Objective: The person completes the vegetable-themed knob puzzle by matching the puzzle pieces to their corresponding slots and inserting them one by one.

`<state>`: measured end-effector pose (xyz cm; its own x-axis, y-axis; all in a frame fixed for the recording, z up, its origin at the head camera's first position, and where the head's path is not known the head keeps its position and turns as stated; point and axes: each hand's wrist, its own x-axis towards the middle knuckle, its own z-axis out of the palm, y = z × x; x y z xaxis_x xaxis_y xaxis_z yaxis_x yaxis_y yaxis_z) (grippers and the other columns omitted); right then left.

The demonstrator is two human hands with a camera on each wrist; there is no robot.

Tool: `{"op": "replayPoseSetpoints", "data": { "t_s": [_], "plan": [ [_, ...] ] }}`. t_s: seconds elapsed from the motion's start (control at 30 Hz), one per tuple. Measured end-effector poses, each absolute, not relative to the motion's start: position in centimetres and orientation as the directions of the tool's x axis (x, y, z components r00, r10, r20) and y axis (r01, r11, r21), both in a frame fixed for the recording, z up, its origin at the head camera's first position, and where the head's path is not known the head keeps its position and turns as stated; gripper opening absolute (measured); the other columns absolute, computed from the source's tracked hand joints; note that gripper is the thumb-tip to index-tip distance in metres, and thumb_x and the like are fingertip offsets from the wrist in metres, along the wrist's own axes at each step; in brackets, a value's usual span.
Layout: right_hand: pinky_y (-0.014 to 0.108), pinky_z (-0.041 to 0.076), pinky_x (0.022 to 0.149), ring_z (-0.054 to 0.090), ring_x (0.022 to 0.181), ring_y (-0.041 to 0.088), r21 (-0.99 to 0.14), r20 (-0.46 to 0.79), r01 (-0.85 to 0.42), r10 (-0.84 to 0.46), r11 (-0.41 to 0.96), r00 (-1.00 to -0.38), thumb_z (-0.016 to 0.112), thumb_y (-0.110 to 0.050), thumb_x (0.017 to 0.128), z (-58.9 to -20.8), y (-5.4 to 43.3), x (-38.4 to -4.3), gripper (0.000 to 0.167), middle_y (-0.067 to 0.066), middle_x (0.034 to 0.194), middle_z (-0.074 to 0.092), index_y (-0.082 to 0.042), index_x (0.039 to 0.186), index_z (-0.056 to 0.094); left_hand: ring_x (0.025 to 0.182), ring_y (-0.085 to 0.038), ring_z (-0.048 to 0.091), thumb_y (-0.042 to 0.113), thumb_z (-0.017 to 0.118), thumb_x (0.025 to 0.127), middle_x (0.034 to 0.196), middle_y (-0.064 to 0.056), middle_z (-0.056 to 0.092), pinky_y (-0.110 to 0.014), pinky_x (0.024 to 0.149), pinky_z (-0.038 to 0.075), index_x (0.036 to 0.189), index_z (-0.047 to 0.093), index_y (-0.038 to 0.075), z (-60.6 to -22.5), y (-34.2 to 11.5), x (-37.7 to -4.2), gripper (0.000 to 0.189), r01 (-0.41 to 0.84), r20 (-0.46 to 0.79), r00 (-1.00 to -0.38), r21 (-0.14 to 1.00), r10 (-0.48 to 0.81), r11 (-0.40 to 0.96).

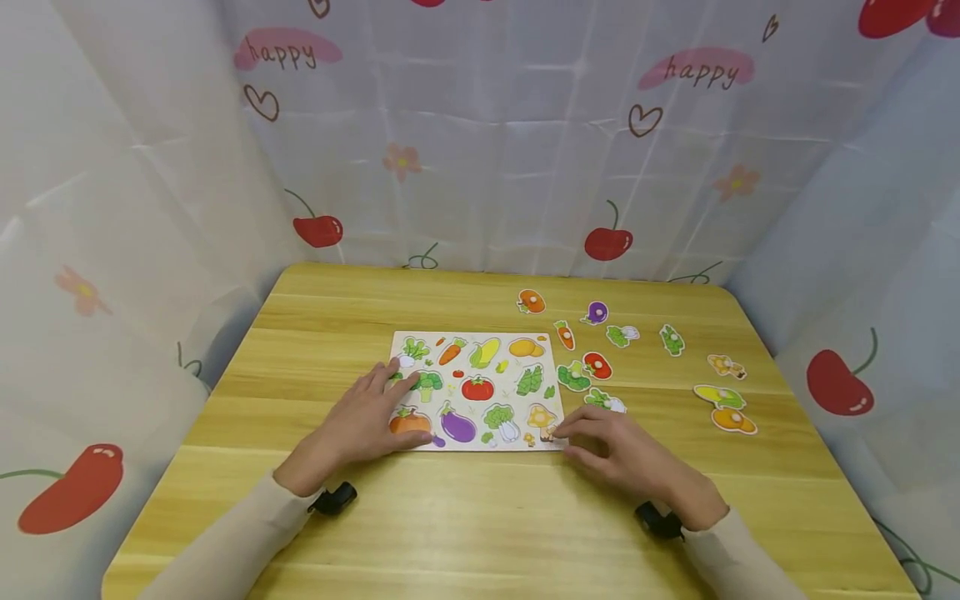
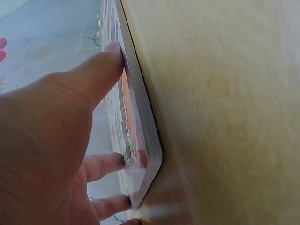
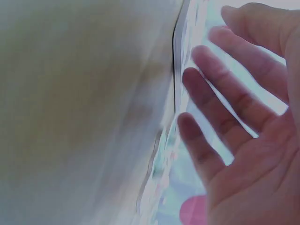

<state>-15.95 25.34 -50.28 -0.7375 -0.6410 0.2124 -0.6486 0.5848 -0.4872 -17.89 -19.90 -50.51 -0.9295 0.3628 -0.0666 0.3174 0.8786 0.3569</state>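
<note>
A vegetable puzzle board (image 1: 450, 392) with printed pictures lies flat on the table. My left hand (image 1: 360, 421) rests on its left side with spread fingers; in the left wrist view the thumb (image 2: 101, 70) lies on the board's front border. At the front right corner, my right hand (image 1: 618, 450) is beside the mushroom picture (image 1: 543, 419). In the right wrist view its fingers (image 3: 208, 89) are spread and hold nothing. Just beyond this hand lies a green-and-white vegetable piece (image 1: 603, 401), partly covered by it. Broccoli (image 1: 573, 376) and tomato (image 1: 597, 365) pieces lie close to the board's right edge.
Farther back lie pumpkin (image 1: 532, 302), eggplant (image 1: 596, 313), carrot (image 1: 565, 335) and leafy pieces (image 1: 622, 336). Mushroom (image 1: 726, 366), corn (image 1: 719, 397) and orange-yellow oval (image 1: 734, 420) pieces lie at the right. A printed curtain (image 1: 480, 167) encloses the wooden table (image 1: 480, 517).
</note>
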Motion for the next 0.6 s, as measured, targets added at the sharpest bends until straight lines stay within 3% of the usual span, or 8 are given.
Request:
{"op": "replayPoseSetpoints", "data": {
  "t_s": [0.13, 0.23, 0.43, 0.6],
  "plan": [
    [0.034, 0.067, 0.099, 0.078, 0.116, 0.019, -0.418, 0.353, -0.689, -0.593, 0.592, -0.724, 0.092, -0.002, 0.098, -50.2, 26.9, -17.2, 0.028, -0.002, 0.127, 0.081, -0.013, 0.124, 0.089, 0.176, -0.056, 0.031, 0.077, 0.083, 0.096, 0.191, -0.025, 0.031, -0.076, 0.139, 0.032, 0.180, 0.048, 0.016, -50.7, -19.8, -17.8, 0.109, 0.316, -0.069, -0.930, 0.353, 0.361, 0.881],
    [0.034, 0.067, 0.093, 0.077, 0.110, 0.023, -0.376, 0.396, -0.659, -0.529, 0.652, -0.750, 0.095, 0.002, 0.093, -50.1, 28.2, -18.1, 0.031, 0.004, 0.124, 0.080, -0.009, 0.121, 0.089, 0.176, -0.056, 0.032, 0.077, 0.083, 0.096, 0.191, -0.025, 0.031, -0.077, 0.138, 0.034, 0.180, 0.048, 0.016, -50.7, -19.7, -17.8, 0.109, 0.318, -0.069, -0.929, 0.352, 0.363, 0.880],
    [0.037, 0.065, 0.088, 0.073, 0.101, 0.020, -0.400, 0.258, -0.528, -0.461, 0.749, -0.849, 0.094, -0.005, 0.098, -49.9, 30.1, -18.9, 0.028, 0.007, 0.122, 0.077, -0.011, 0.125, 0.089, 0.173, -0.056, 0.036, 0.076, 0.084, 0.096, 0.190, -0.026, 0.032, -0.077, 0.134, 0.039, 0.179, 0.048, 0.015, -50.6, -19.9, -17.7, 0.109, 0.324, -0.061, -0.928, 0.355, 0.368, 0.877],
    [0.032, 0.060, 0.085, 0.066, 0.094, 0.010, -0.432, 0.174, -0.465, -0.434, 0.773, -0.884, 0.090, -0.007, 0.103, -50.0, 30.7, -19.3, 0.022, 0.000, 0.113, 0.078, -0.013, 0.124, 0.090, 0.174, -0.056, 0.035, 0.077, 0.083, 0.097, 0.192, -0.025, 0.027, -0.077, 0.134, 0.039, 0.182, 0.042, 0.015, -50.4, -20.2, -17.8, 0.113, 0.330, -0.067, -0.922, 0.376, 0.381, 0.866]
  ]
}}
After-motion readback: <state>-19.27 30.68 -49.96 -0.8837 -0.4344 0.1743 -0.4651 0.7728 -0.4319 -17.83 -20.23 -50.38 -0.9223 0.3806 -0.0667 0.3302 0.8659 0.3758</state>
